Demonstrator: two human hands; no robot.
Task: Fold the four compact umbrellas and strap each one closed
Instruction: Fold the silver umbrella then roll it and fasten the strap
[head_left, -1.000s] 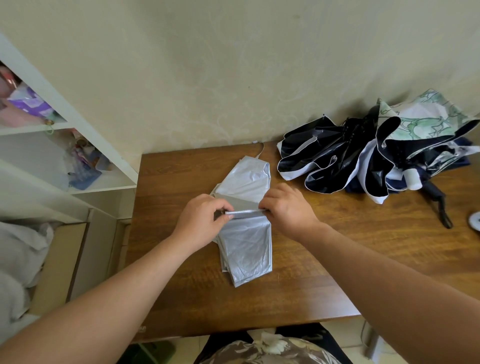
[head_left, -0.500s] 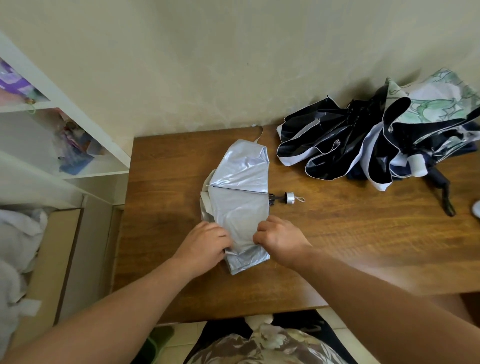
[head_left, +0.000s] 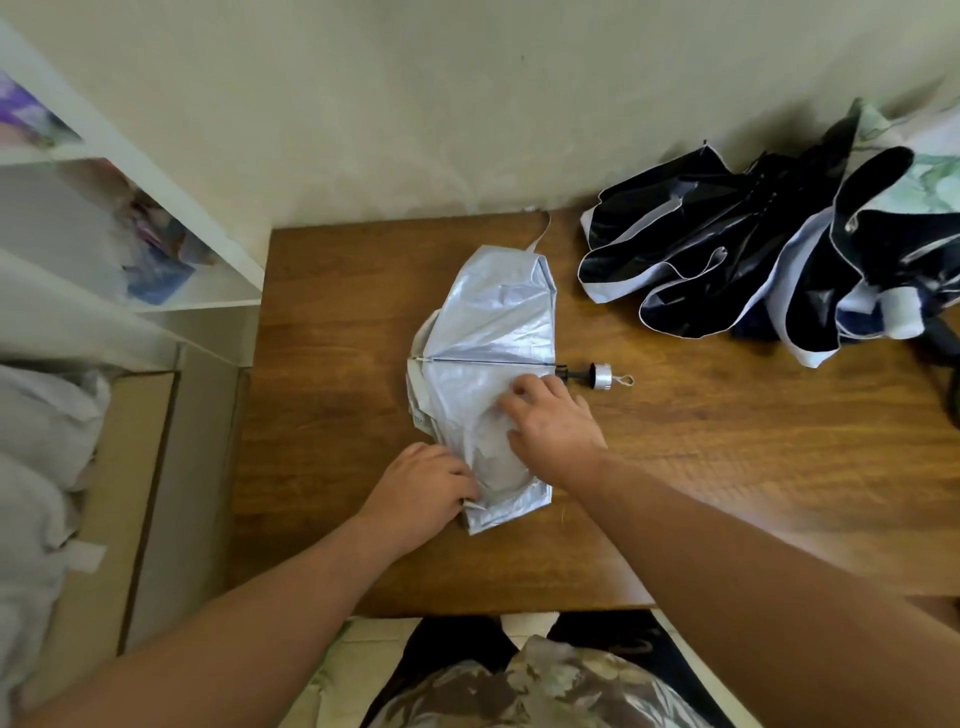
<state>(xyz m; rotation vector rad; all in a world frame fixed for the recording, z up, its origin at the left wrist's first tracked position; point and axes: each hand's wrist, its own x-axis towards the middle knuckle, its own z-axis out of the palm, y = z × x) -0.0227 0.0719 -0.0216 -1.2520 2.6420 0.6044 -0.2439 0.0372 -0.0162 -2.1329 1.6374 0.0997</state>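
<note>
A silver compact umbrella lies flattened on the wooden table, its canopy spread in two panels. Its black shaft and silver cap stick out to the right. My left hand pinches the near left edge of the silver fabric. My right hand lies on the near panel with its fingers pressing the fabric down, just below the shaft. A pile of unfolded umbrellas, black with white trim and one green-patterned, sits at the back right of the table.
A white shelf unit with small items stands to the left of the table. The wall runs along the table's far edge. Pale bedding lies at the far left. A black handle pokes from the pile at the right edge.
Both hands slid from the umbrella's middle toward its near end. The right hand then moved back up onto the near panel; the shaft and cap came into view.
</note>
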